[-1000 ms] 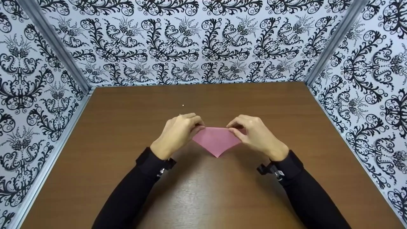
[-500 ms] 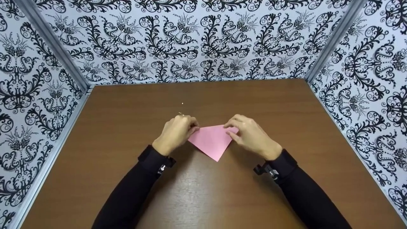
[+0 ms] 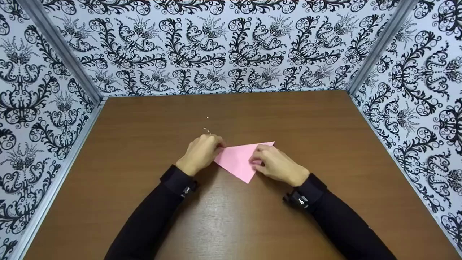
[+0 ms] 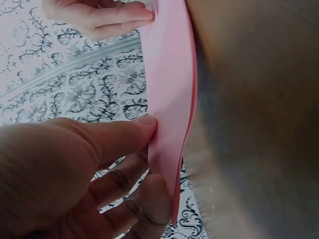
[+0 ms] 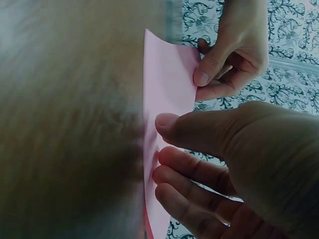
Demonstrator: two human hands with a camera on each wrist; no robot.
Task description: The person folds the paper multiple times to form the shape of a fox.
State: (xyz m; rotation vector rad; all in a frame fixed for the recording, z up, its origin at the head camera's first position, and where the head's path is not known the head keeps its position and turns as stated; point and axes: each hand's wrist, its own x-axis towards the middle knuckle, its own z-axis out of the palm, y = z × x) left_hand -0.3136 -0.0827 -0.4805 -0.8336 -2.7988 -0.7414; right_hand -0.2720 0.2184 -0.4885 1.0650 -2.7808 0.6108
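A pink sheet of paper point(image 3: 234, 162), folded to a triangle, lies with one point towards me in the head view. My left hand point(image 3: 202, 151) pinches its left corner between thumb and fingers. My right hand point(image 3: 278, 164) lies over the right half, and the far right corner sticks out beyond it. In the right wrist view, the thumb and fingertips of that hand rest on the same face of the paper point(image 5: 169, 84), with a gap between them. Two layers show along the edge of the paper point(image 4: 172, 64) in the left wrist view.
A brown wooden table point(image 3: 144, 115) carries the paper. Some tiny pale bits point(image 3: 206, 129) lie just beyond the left hand. White walls point(image 3: 216, 47) with black scrollwork and grey metal posts point(image 3: 379, 43) enclose the table at the back and sides.
The paper has come down flatter, its point nearer me. My right hand has let go of the right edge and slid left and nearer onto the face. The left hand has shifted slightly.
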